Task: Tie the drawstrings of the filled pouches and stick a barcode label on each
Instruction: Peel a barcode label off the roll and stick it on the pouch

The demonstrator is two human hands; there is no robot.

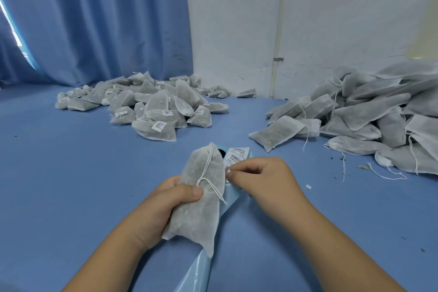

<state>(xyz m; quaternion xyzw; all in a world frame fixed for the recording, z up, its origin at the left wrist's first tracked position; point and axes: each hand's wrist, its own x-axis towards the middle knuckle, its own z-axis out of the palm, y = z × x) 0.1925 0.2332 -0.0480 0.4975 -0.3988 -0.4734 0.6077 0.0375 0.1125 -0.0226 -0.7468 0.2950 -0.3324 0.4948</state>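
Note:
A filled white mesh pouch [201, 199] stands tilted in my left hand [163, 206], whose fingers and thumb curl round its middle. Its white drawstring [208, 173] is knotted and hangs down the front. Just right of the pouch, my right hand [263, 180] pinches the edge of a barcode label [233, 160] on the roll of labels [237, 153]. The roll's pale blue backing strip [201, 265] trails toward me under the pouch.
On the blue table [71, 185], a heap of labelled, tied pouches [151, 104] lies at the back left. A bigger heap of pouches with loose strings [369, 121] fills the right. A blue curtain [94, 19] and white wall [331, 19] stand behind.

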